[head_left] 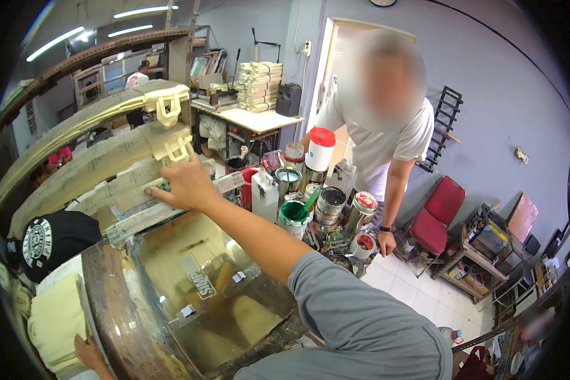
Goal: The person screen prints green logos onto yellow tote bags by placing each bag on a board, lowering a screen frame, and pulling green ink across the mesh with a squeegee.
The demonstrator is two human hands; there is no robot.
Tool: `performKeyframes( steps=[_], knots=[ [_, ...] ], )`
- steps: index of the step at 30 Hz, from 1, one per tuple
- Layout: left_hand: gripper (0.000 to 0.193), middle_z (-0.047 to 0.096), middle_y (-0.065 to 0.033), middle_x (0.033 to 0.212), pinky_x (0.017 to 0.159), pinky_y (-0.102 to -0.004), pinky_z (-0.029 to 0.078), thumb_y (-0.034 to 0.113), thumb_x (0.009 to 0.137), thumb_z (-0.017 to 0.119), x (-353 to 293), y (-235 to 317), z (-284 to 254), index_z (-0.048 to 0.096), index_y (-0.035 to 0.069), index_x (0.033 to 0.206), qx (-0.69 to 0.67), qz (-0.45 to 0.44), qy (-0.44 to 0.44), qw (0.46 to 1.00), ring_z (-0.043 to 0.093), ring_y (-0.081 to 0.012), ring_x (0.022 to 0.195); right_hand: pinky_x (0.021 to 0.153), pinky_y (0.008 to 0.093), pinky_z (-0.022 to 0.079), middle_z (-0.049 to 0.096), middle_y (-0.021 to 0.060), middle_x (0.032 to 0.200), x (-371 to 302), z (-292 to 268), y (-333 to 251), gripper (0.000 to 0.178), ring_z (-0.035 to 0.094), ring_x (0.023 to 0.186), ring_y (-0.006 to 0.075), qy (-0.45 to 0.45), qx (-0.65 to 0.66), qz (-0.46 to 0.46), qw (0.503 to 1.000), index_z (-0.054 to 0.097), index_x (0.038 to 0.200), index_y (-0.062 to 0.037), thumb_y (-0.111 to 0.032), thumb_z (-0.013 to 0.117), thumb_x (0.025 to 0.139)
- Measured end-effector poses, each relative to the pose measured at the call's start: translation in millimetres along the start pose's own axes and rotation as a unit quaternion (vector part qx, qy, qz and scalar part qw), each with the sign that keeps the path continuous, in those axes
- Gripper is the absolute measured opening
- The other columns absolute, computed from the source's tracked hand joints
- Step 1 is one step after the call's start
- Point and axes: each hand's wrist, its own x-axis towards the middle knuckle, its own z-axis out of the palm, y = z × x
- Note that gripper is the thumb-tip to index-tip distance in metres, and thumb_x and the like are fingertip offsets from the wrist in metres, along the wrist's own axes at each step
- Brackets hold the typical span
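Pale yellow sheets (54, 323), stacked left of the framed screen (171, 256), are touched by the left hand (91, 356), its grip unclear. The right hand (187, 185) is held at a pale bar (143, 220), thumb spread; any pinch cannot be told

Lilac-grey wall (500, 82), white tiled floor (404, 289), red chair (446, 204), low wooden shelf (484, 258), lit ceiling tubes (55, 44)

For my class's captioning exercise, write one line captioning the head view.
An outstretched bare right hand beyond a yellowish-brown rectangular panel, with paint-stained cylindrical metal cans to the right.
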Motion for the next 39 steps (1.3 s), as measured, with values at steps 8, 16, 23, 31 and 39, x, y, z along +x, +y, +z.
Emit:
performKeyframes(
  steps=[8, 16, 23, 31, 39],
  knots=[
    [0.042, 0.065, -0.0244, 0.138, 0.107, -0.0489, 0.048, 0.022, 0.104, 0.062, 19.2, -17.0, -2.1, 0.064, -0.002, 0.139, -0.089, 0.005, -0.096, 0.991, 0.061, -0.0435, 0.125, 0.105, 0.0542, 0.039, 0.073, 0.0164, 0.082, 0.4, -0.4, 1.5, 0.064, 0.071, 0.088, 0.0362, -0.013, 0.000, 0.002, 1.000, 0.075, 0.087, -0.0030, -0.065, 0.065, 0.095],
    [0.031, 0.073, -0.0248, 0.114, 0.096, -0.0505, 0.053, 0.011, 0.098, 0.062, 38.4, -32.7, -18.1, 0.071, -0.005, 0.123, -0.170, 0.024, -0.074, 0.982, 0.068, -0.0457, 0.108, 0.099, 0.0515, 0.041, 0.074, 0.0173, 0.083, 5.5, 0.0, 0.7, 0.065, 0.071, 0.088, 0.0357, -0.028, -0.008, 0.007, 1.000, 0.075, 0.088, -0.0033, -0.067, 0.063, 0.095],
    [0.030, 0.073, -0.0216, 0.114, 0.093, -0.0503, 0.052, 0.003, 0.093, 0.063, 44.9, -63.6, -14.8, 0.074, 0.001, 0.120, -0.150, 0.056, -0.008, 0.987, 0.067, -0.0422, 0.105, 0.116, 0.0566, 0.033, 0.074, 0.0184, 0.088, 12.4, 0.5, -9.0, 0.067, 0.070, 0.097, 0.0369, -0.027, 0.025, 0.015, 0.999, 0.076, 0.090, -0.0025, -0.067, 0.060, 0.096],
    [0.031, 0.069, -0.0203, 0.114, 0.092, -0.0503, 0.051, -0.002, 0.088, 0.060, 38.0, -27.5, -10.9, 0.070, -0.002, 0.118, -0.101, 0.112, -0.114, 0.982, 0.062, -0.0428, 0.107, 0.105, 0.0545, 0.040, 0.074, 0.0175, 0.086, 0.9, 5.2, 8.9, 0.066, 0.071, 0.091, 0.0367, -0.024, -0.014, 0.010, 1.000, 0.075, 0.090, -0.0033, -0.067, 0.061, 0.097],
    [0.029, 0.067, -0.0208, 0.107, 0.089, -0.0530, 0.051, -0.001, 0.088, 0.059, 40.0, -48.8, -21.5, 0.068, -0.002, 0.116, -0.125, 0.173, -0.048, 0.976, 0.061, -0.0428, 0.103, 0.104, 0.0536, 0.040, 0.073, 0.0180, 0.082, 11.5, 1.8, 6.0, 0.067, 0.070, 0.087, 0.0381, -0.016, 0.003, -0.010, 1.000, 0.074, 0.086, -0.0026, -0.067, 0.062, 0.096]
  ],
)
